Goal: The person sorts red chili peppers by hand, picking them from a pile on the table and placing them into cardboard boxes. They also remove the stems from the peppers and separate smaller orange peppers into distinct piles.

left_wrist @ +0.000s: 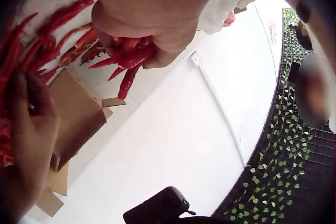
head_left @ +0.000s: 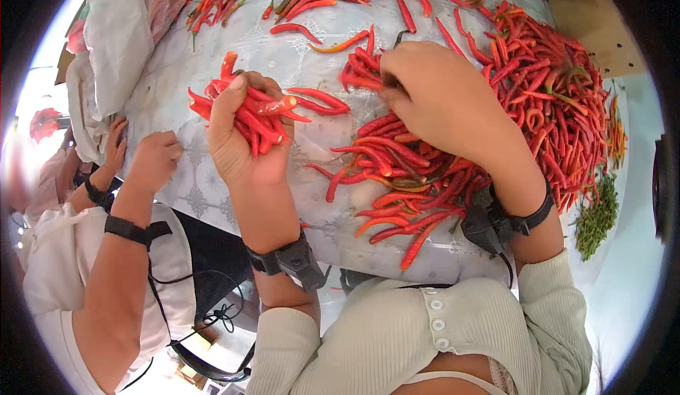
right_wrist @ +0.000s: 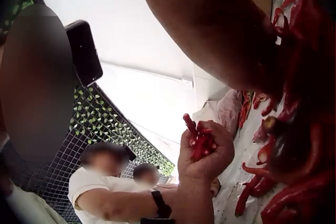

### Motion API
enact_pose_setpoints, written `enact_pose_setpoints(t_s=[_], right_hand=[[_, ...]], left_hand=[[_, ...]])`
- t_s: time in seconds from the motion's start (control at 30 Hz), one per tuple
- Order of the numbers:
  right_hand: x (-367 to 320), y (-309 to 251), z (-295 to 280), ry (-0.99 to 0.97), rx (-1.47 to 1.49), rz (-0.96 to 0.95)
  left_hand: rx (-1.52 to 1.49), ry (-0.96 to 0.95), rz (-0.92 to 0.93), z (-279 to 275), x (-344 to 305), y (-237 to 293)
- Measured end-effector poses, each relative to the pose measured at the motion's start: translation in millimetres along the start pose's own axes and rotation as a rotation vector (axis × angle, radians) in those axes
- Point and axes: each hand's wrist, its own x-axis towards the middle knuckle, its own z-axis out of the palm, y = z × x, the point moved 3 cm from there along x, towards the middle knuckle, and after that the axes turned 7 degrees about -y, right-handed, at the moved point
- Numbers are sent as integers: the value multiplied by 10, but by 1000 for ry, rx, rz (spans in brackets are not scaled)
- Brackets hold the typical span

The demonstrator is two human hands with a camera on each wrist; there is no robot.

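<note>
Bunched red chillies sit in the left grip

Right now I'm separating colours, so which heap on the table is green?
The small heap at the lower right of the large red chili heap in the head view; it alone looks green throughout.

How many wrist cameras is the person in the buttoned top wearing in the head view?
2. The left-wrist camera is strapped behind the left hand, which grips red chillies; the right-wrist camera is strapped behind the right hand. Neither is hidden.
</note>
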Motion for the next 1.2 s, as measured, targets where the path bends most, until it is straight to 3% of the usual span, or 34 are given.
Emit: enact_pose_setpoints(t_s=[0.13, 0.23, 0.37, 0.5, 0.57, 0.63, 0.67, 0.77, 0.97, 1.07, 1.2], right_hand=[[79, -97, -73, 186, 349, 22], [168, -265, -98, 204, 468, -111], [239, -468, -83, 111, 426, -221], [348, -392, -128, -5, 376, -188], [409, -277, -6, 33, 242, -140], [407, -282, 133, -95, 139, -120], [407, -293, 213, -159, 88, -110], [411, -375, 441, -116, 32, -119], [435, -455, 434, -307, -19, -82], [372, -400, 445, -213, -10, -124], [289, -293, 145, -167, 197, -2]], left_hand=[[134, -66, -64, 63, -12, -122], [243, -33, -59, 93, -3, -230], [289, -19, -28, 35, 18, -211], [266, -61, 80, 101, -56, -81], [198, -14, 145, 70, -45, 31], [190, 135, 205, 95, -39, 76], [175, 139, 204, 100, -36, 68], [146, 152, 198, 105, -39, 65], [153, 196, 188, 121, -50, 56], [185, 133, 149, 116, -60, 39], [176, 106, 108, 88, -47, 9]])
